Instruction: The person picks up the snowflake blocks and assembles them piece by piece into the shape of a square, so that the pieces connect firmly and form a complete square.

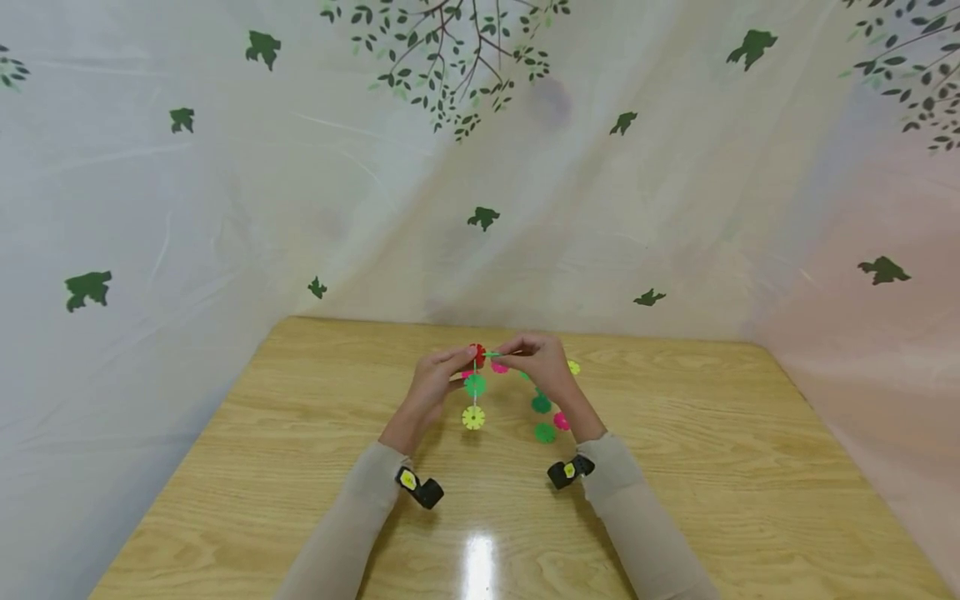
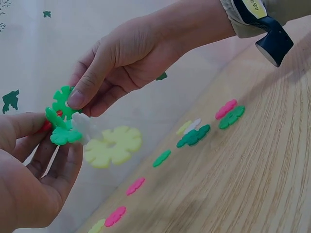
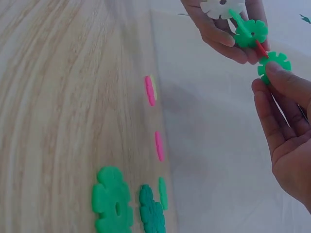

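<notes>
Flower-shaped plastic discs, slotted into one another, hang from my left hand [image 1: 432, 383], which pinches the group at its red disc [image 1: 480, 356]. Below the red one are green pieces [image 1: 475, 385], a white disc [image 3: 222, 8] and a yellow disc [image 1: 473, 417] at the bottom. Between thumb and fingers my right hand [image 1: 546, 367] pinches another green disc [image 3: 285, 60]. This disc is edge-on to the head camera, its rim right at the red disc's edge. Both hands are raised above the far part of the table, and the left fingers partly hide the red disc.
Loose discs lie on the wooden table [image 1: 300, 467], under and beside the right forearm: dark green [image 1: 542, 403], green [image 1: 545, 432], pink [image 1: 562, 421] and yellow [image 1: 573, 367], among others. A pale leaf-printed cloth [image 1: 375, 208] rises behind the table's far edge.
</notes>
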Tool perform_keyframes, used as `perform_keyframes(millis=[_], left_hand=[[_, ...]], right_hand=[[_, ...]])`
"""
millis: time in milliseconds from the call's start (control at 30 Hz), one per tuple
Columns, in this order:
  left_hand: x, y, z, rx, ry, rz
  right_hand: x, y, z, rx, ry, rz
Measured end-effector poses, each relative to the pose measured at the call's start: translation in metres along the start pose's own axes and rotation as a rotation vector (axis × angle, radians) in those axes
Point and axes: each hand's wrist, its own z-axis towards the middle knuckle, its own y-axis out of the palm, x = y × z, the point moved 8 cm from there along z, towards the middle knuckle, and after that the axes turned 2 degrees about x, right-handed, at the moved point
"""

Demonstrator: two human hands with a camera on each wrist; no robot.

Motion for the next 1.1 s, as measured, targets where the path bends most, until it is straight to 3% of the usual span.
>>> perform_keyframes(millis=[367, 600, 867, 1100], left_hand=[[0.007, 0.005, -0.005, 0.036, 0.012, -0.018], [0.002, 0.007, -0.004, 0.038, 0.026, -0.013], [-0.003, 0.013, -0.003, -0.044, 0.015, 0.030], [-0.005, 0.016, -0.002, -0.119, 0.017, 0.080]], right_hand=[[-0.011, 0.001, -0.002, 0.007, -0.041, 0.019], [-0.006, -0.001, -0.001, 0.003, -0.048, 0.024], [0.001, -0.003, 0.001, -0.001, 0.013, 0.010], [0.002, 0.001, 0.002, -0.038, 0.008, -0.005]])
